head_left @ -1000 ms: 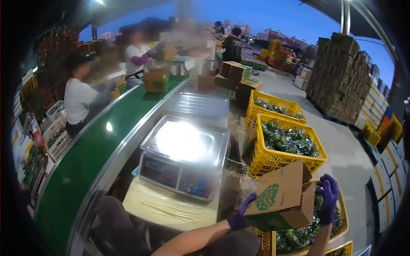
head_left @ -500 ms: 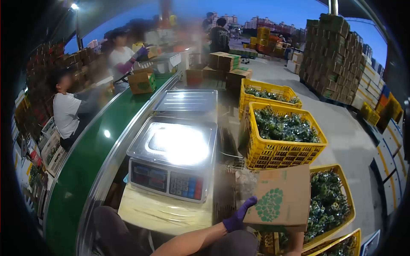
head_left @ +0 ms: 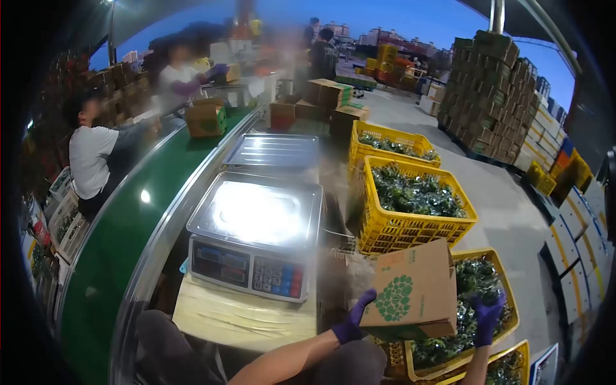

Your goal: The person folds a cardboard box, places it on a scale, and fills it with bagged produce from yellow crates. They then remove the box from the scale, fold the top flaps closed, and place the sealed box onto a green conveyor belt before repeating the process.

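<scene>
My left hand (head_left: 352, 321), in a purple glove, grips the lower left edge of a brown cardboard box (head_left: 417, 292) with a green leaf print. The box is tilted above a yellow crate (head_left: 507, 333) of bagged greens. To the right of the box, my right hand (head_left: 487, 314), also gloved in purple, is over the greens (head_left: 471, 276), its fingers at a clear-wrapped bag. Left of the box stands a scale (head_left: 249, 234) with a bare, glaring metal tray.
A green conveyor belt (head_left: 115, 256) runs along the left, carrying an open box (head_left: 206, 119). Two people stand beyond it. More yellow crates (head_left: 417, 224) of greens are ahead, with stacked cartons (head_left: 487, 96) at the back right. A second scale tray (head_left: 273, 151) lies beyond the first.
My right hand has come out from beneath the box and moved right, onto the greens. The box has tilted, showing its right side. The view has shifted slightly.
</scene>
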The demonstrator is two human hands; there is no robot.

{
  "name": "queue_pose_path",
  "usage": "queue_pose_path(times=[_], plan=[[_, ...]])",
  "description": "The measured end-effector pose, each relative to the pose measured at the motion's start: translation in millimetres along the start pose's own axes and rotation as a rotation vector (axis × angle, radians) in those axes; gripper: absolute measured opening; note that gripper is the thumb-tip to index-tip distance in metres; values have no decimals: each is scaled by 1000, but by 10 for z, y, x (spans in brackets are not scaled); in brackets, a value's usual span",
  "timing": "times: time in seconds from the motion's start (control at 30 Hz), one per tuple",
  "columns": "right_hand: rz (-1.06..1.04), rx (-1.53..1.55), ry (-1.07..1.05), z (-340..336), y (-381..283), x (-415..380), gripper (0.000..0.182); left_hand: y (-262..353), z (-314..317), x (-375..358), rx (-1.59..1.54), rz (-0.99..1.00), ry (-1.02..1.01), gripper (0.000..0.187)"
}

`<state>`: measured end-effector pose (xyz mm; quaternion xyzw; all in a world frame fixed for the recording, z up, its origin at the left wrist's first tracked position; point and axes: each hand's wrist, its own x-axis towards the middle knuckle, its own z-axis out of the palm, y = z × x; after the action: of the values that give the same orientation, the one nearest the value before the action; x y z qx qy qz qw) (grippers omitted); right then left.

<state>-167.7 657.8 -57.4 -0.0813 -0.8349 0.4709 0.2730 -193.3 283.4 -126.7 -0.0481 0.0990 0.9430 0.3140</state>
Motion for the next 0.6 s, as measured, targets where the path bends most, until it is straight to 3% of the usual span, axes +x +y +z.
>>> queue_pose_path(times=[0.07,0.13,0.23,0.27,0.33,0.37,0.4,0.43,0.47,0.53,0.57,0.6], plan=[[-449,-702,320,-43,-1198,-23,58,43,113,-63,46,-5,30,55],[-714,-904,351,97,-1841,-83,59,42,61,-38,-50,-40,-66,54],[-667,-619,-568,454,-2367,-275,55,27,14,-16,-163,-83,-143,55],[-669,-613,-569,464,-2373,-222,55,61,-5,-46,-207,-133,-196,55],[-309,15,-934,475,-2236,25,47,42,-253,40,-73,-142,-181,57],[-319,20,-640,432,-1970,102,38,13,-235,42,-44,-93,-93,56],[47,366,-395,421,-1859,89,29,29,-123,-4,-49,-84,-101,56],[104,455,-183,449,-1424,186,32,47,44,-93,-56,-64,-24,56],[139,539,34,480,-1003,282,36,35,-23,-56,-167,-86,-159,56],[-92,-213,89,597,611,433,36,17,-148,16,-372,-170,-424,56],[-662,-670,284,779,2098,518,25,16,-154,1,-320,-150,-370,56],[30,-633,-31,997,2169,86,25,18,-150,12,-265,-127,-320,56]])
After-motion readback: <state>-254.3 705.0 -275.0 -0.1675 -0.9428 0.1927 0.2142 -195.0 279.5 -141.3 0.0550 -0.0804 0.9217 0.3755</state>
